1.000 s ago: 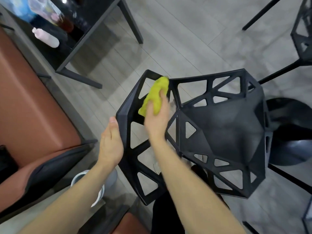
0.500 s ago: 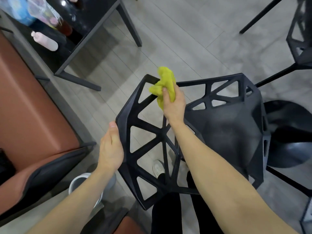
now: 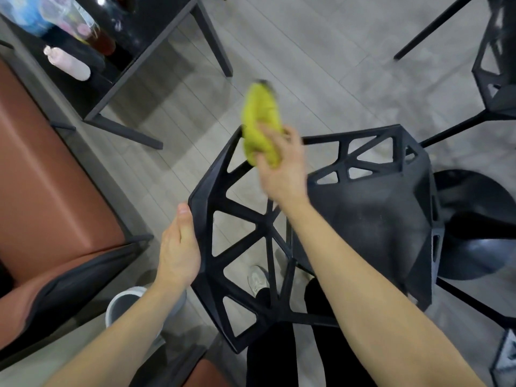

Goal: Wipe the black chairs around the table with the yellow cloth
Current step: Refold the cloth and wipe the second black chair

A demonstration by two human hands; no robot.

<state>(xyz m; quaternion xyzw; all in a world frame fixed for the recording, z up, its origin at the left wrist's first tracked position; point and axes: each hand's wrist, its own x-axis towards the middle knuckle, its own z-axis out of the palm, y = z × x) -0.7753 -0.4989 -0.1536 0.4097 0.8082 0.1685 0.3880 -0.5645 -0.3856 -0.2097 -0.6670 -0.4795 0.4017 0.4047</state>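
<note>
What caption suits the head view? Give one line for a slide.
Right hand wipes black chair rim with yellow cloth; left hand steadies it.

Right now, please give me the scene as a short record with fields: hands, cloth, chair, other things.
left hand: grips the backrest's left edge
right hand: holds the cloth at the backrest's top corner
cloth: yellow, bunched, blurred
chair: black, triangular openings, tilted
table: black, upper left; pink bottle lying on it
second chair: black, upper right
</note>
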